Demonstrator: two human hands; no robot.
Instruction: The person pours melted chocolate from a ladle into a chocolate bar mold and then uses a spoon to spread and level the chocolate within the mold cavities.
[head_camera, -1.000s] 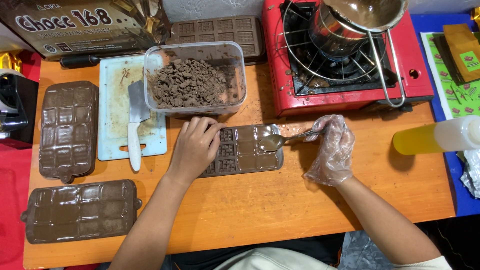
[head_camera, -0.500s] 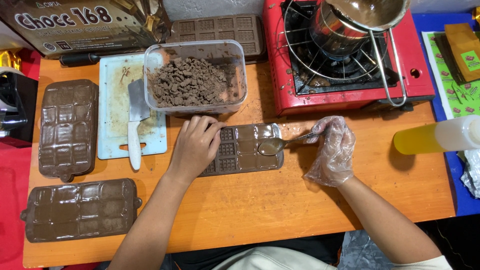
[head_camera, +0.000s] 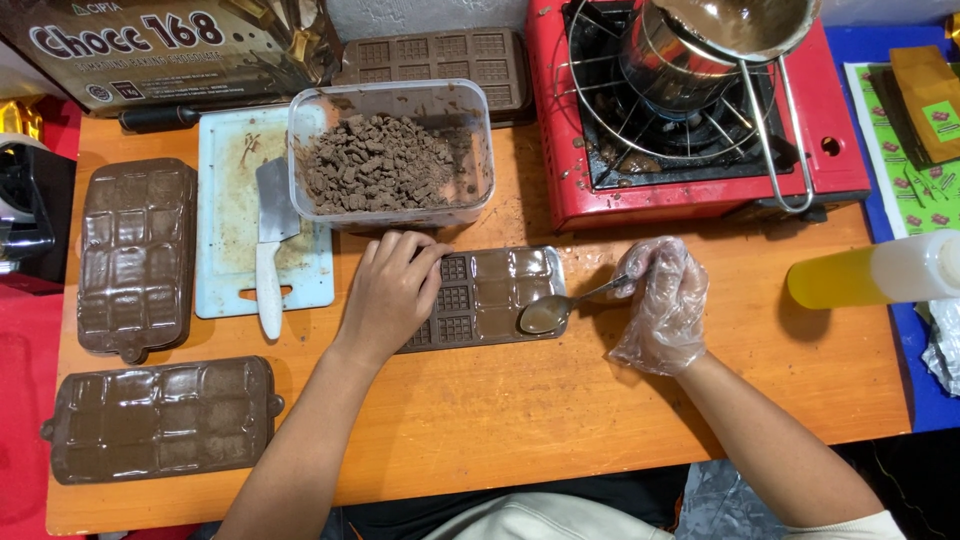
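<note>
A rectangular brown plastic chocolate mould (head_camera: 495, 295) with small waffle-patterned cavities lies flat near the middle of the orange wooden bench (head_camera: 520, 420), just in front of a clear plastic tub of chopped chocolate pieces (head_camera: 390, 160). The bare left hand (head_camera: 392, 290) rests palm-down over the mould's left end, fingers curled loosely and pressing on it, covering that part of the cavities. The right hand (head_camera: 665, 305), in a thin clear plastic glove, pinches the handle of a metal spoon (head_camera: 560, 308) between its fingers; the spoon's bowl, filled with melted chocolate, sits over the right front corner of the mould, touching or just above it, which cannot be told. Several cavities on the right side of the mould look glossy and filled. Along the left edge of the bench a filled brown mould (head_camera: 135, 255) lies lengthways, and another filled brown mould (head_camera: 160, 418) lies at the front left corner. Between these and the tub sits a pale blue cutting board (head_camera: 235, 215) smeared with chocolate, bearing a white-handled knife (head_camera: 270, 250). At the back right of the bench stands a red portable gas stove (head_camera: 840, 150) carrying a steel pot (head_camera: 680, 60). A yellow squeeze bottle (head_camera: 870, 275) lies on its side at the right edge.
</note>
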